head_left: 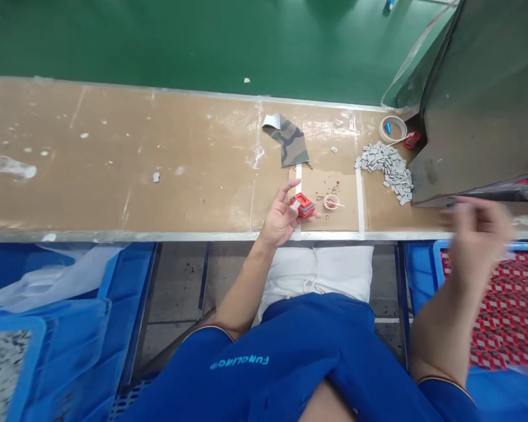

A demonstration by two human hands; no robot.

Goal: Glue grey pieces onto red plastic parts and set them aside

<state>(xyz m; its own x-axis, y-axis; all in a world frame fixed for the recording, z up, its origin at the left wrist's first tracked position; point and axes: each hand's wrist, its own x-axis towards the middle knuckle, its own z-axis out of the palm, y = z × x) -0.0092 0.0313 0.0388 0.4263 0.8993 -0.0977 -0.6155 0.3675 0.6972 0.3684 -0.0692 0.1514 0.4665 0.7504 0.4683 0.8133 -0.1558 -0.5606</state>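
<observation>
My left hand (pixel 280 220) is above the front of the workbench, its fingers closed around a small red and grey plastic part (pixel 304 205) with a recess in its top face. Just right of that part stands a small round cup (pixel 331 202) with a thin white stick lying across it. My right hand (pixel 481 237) is at the far right, above the bench edge and a crate of red parts (pixel 510 310). Motion smears its fingers, so I cannot make out whether anything is in them.
Beyond the cup lies a pile of small grey pieces (pixel 389 167), near a tape roll (pixel 393 129) and another red part (pixel 412 139). A camouflage-patterned strip (pixel 293 143) rests mid-bench. A large dark panel (pixel 484 99) rises at right. Blue crates (pixel 70 340) stand lower left.
</observation>
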